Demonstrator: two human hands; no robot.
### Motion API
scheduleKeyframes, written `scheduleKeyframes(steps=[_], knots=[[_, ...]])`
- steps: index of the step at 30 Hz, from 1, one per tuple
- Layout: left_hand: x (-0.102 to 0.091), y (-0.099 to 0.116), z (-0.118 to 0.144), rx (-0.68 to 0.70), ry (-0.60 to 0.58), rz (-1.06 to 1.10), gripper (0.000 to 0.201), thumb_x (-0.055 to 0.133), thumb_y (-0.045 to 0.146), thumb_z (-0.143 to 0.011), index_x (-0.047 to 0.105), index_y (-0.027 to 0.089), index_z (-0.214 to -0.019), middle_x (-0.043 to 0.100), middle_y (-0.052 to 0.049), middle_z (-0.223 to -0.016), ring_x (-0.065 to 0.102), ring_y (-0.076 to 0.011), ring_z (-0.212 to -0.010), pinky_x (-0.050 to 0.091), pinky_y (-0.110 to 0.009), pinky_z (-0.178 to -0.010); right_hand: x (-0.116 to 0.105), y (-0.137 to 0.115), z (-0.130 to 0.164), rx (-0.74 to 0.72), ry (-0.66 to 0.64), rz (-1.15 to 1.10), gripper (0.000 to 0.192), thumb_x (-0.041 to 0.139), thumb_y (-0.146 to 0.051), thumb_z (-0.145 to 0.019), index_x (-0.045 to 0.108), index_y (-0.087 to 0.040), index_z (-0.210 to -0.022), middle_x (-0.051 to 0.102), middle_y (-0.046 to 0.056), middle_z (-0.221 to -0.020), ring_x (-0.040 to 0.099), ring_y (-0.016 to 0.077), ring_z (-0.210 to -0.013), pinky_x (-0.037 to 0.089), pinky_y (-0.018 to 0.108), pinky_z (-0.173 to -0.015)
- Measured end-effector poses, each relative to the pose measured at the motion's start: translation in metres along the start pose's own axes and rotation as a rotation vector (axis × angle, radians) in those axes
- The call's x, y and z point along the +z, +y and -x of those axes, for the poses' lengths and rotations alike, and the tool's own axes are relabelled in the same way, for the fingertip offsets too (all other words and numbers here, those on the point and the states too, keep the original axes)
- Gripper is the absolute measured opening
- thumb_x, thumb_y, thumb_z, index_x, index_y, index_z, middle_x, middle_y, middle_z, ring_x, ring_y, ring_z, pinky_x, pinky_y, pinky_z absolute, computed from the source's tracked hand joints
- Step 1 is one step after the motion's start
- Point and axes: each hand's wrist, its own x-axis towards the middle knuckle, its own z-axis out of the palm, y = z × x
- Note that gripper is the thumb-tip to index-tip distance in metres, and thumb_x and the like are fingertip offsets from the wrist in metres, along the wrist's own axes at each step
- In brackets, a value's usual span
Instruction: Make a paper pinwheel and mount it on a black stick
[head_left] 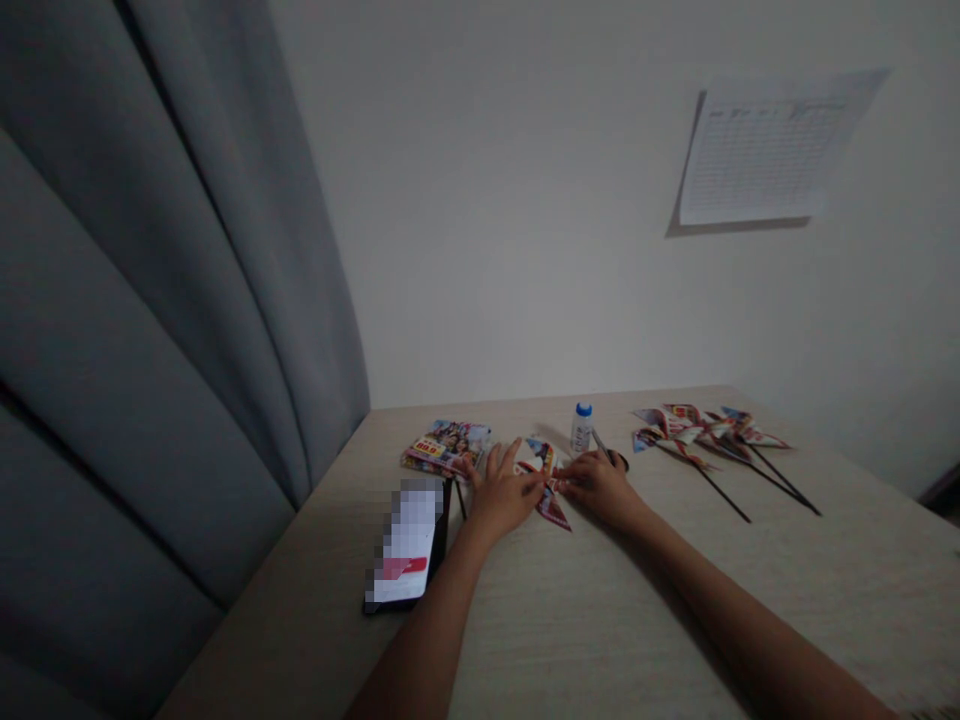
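a: what took up the most room?
b: the pale wall (pixel 510 210), rising behind everything. after that came the grey curtain (pixel 232 240), hanging in folds at the left.
a: and below?
b: a wood-grain table (pixel 555 630) reached back to the wall.
a: was there something up high?
b: a printed sheet (pixel 765 160) was on the wall at the right, its rows too small to read.
a: what lay under it, on the right of the table?
b: a cluster of paper pinwheels (pixel 684 430), overlapping, their dark sticks slanting toward the near right.
a: and on the left?
b: a phone (pixel 409 540) with its screen lit, near the left forearm.
a: how were the hands?
b: the left hand (pixel 501 500) had its fingers spread. the right hand (pixel 604 487) had its fingers bunched together; whether they pinched anything, i could not tell.
a: what was around them?
b: a stack of printed paper (pixel 446 446) lay at the left hand's outer fingers. a folded printed paper (pixel 553 508) lay on the table between the two hands, fingertips meeting over it, a pointed flap sticking out toward the person.
a: anything smaller?
b: a white bottle (pixel 581 432) with a blue cap stood upright behind the right hand. beside it, a dark object (pixel 619 461) was partly hidden by that hand; i could not tell what it was. a thin stick (pixel 460 500) lay between phone and left hand.
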Motion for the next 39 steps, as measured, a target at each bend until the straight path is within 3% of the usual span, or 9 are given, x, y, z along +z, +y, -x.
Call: scheduleKeyframes(steps=[9,19,24,30,39], knots=[[-0.0002,0.0025,0.0006,-0.012,0.1,0.034,0.025,0.058,0.057,-0.094,0.075,0.054,-0.112,0.035,0.008,-0.166,0.025,-0.0371,-0.152,-0.006,-0.078,-0.117,0.0048,0.0075,-0.0017,-0.018,0.019,-0.016,0.029,0.063,-0.047,-0.091,0.08,-0.032,-0.109,0.077,0.007,-0.116,0.059,0.0318,-0.123,0.033,0.052,-0.109],[-0.0003,0.0013,0.0024,0.022,0.071,-0.017,0.029,0.052,0.056,-0.097,0.073,0.053,-0.116,0.031,0.009,-0.168,0.021,-0.0382,-0.155,-0.011,-0.079,-0.116,0.0039,0.0067,-0.002,-0.039,0.018,-0.029,0.03,0.063,-0.046,-0.09,0.08,-0.03,-0.109,0.078,0.007,-0.113,0.061,0.0289,-0.119,0.037,0.045,-0.106],[-0.0017,0.0033,0.0033,0.068,0.102,-0.068,0.03,0.049,0.055,-0.099,0.073,0.053,-0.117,0.033,0.008,-0.167,0.021,-0.0404,-0.155,-0.014,-0.081,-0.113,0.0049,0.0062,-0.0014,-0.032,0.03,-0.017,0.03,0.062,-0.047,-0.091,0.08,-0.03,-0.109,0.077,0.008,-0.113,0.061,0.0296,-0.119,0.034,0.048,-0.108],[-0.002,0.0012,0.003,0.048,0.067,-0.072,0.032,0.046,0.059,-0.099,0.071,0.055,-0.119,0.031,0.006,-0.168,0.02,-0.0394,-0.156,-0.007,-0.084,-0.112,0.0031,0.0059,-0.0011,-0.058,0.017,-0.035,0.033,0.062,-0.048,-0.092,0.08,-0.028,-0.11,0.077,0.009,-0.112,0.062,0.0288,-0.117,0.036,0.046,-0.107],[0.0046,-0.0003,0.0012,0.003,0.078,-0.022,0.031,0.052,0.058,-0.097,0.07,0.055,-0.121,0.03,0.007,-0.169,0.02,-0.0412,-0.155,-0.01,-0.083,-0.112,0.0059,0.0077,-0.0015,-0.019,0.007,-0.034,0.029,0.062,-0.047,-0.091,0.08,-0.031,-0.108,0.076,0.007,-0.116,0.059,0.0322,-0.123,0.028,0.055,-0.112]])
